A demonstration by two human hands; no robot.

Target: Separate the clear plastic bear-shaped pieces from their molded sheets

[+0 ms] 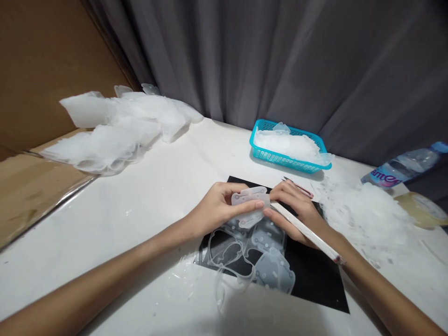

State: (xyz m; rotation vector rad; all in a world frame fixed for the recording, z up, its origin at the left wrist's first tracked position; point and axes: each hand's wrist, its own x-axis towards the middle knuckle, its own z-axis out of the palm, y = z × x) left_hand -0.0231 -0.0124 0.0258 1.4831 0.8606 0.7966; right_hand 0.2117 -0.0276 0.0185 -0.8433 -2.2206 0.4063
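My left hand [227, 205] pinches a small translucent plastic piece [249, 200] with holes and rounded lobes, thumb on its near face. Closed around a long white stick-like tool [308, 233], my right hand [297, 207] meets the right edge of that piece; the tool's working end is hidden by the fingers. Below the hands, several similar clear pieces [275, 273] lie on a black sheet [318, 280]. A thin cut-out frame of clear plastic [227, 252] rests there too. Just beyond my right hand are tweezers or small scissors [303, 190] with pinkish handles, partly hidden.
A turquoise basket [290, 163] of white translucent pieces stands at the back. Stacked clear sheets [126, 121] fill the back left beside cardboard [42, 196]. At right lie a heap of clear scraps [367, 219], a water bottle [406, 165] and a tape roll [425, 210]. A grey curtain [238, 56] hangs behind.
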